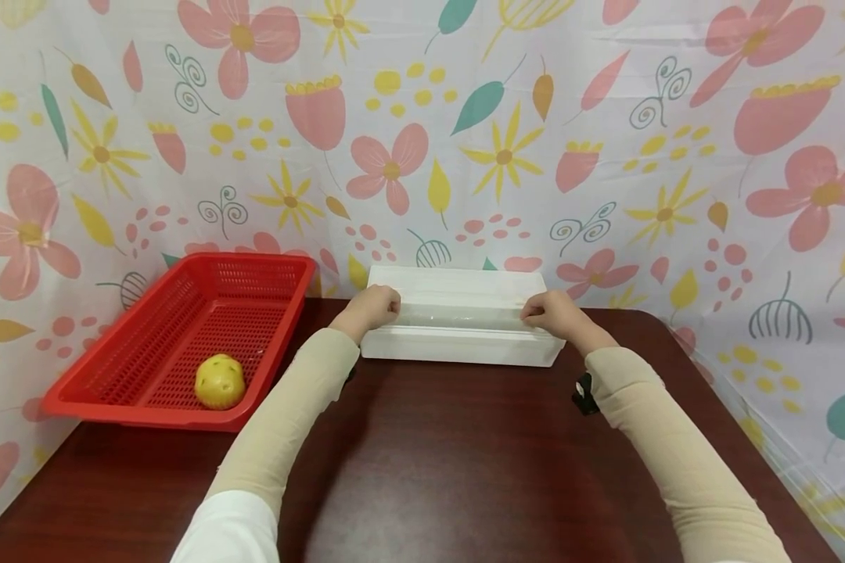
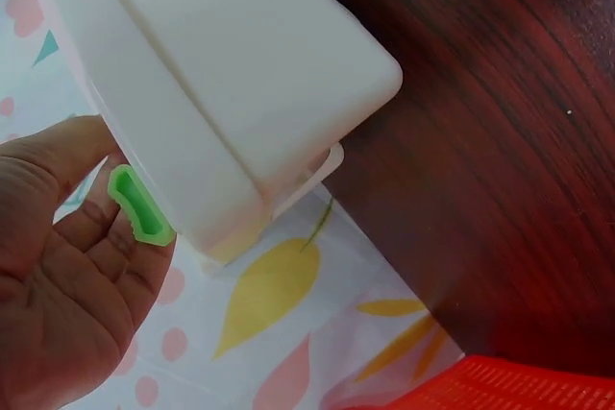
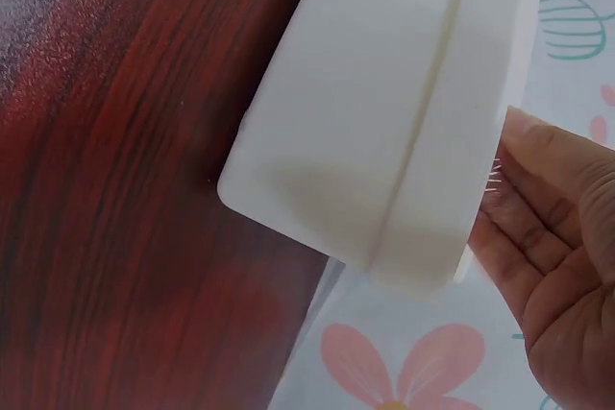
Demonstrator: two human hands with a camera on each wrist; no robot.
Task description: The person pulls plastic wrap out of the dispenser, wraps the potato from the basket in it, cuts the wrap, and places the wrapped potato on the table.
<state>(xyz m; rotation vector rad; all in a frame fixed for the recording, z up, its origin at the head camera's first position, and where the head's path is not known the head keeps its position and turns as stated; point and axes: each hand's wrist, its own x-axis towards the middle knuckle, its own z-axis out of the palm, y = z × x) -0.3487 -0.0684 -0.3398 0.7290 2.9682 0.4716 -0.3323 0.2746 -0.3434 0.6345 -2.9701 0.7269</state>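
A long white plastic box [image 1: 458, 346] stands at the back of the table, with a white panel [image 1: 458, 280] upright behind its opening. My left hand [image 1: 375, 306] is at the box's left end, fingers curled over the rim. In the left wrist view a small light-green hollow piece [image 2: 140, 205] shows between its thumb and fingers, right at the box edge. At the right end is my right hand [image 1: 555, 313], its thumb and fingers brought together. Thin white bristles [image 3: 494, 178] poke out between them beside the rim. I cannot tell whether both belong to one thing; the box wall hides the rest.
To the left stands a red perforated basket [image 1: 162, 418] with a yellow potato-like object [image 1: 220, 381] inside. Dark reddish-brown tabletop [image 1: 458, 453] lies in front of the box. A flower-printed curtain [image 1: 408, 102] hangs directly behind and along the right side.
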